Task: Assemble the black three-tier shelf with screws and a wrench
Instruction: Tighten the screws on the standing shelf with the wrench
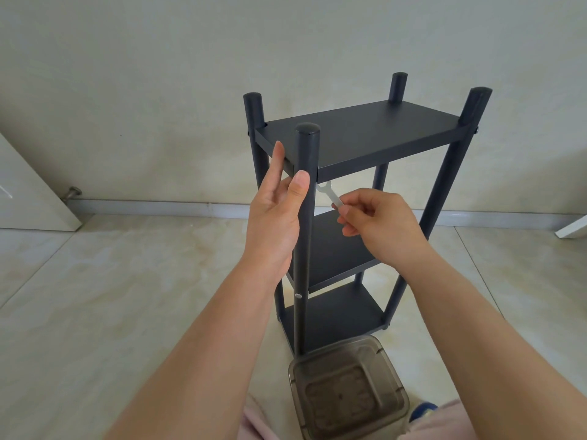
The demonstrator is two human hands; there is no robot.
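The black three-tier shelf [355, 134] stands upright on the floor before me, its four round posts rising past the top board. My left hand [276, 211] holds the near front post [306, 154] just under the top board, thumb on the post and fingers behind it. My right hand [378, 227] pinches a small silver wrench [330, 195] whose open head sits against that post right below the top board. A silver screw head [298, 295] shows lower on the same post, at the middle board's height.
A smoky transparent plastic box [346, 389] sits on the tiled floor at the shelf's foot, between my knees. A white door [28, 192] with a doorstop [72, 193] is at the left; a wall and skirting run behind. A white object's corner [571, 230] lies far right.
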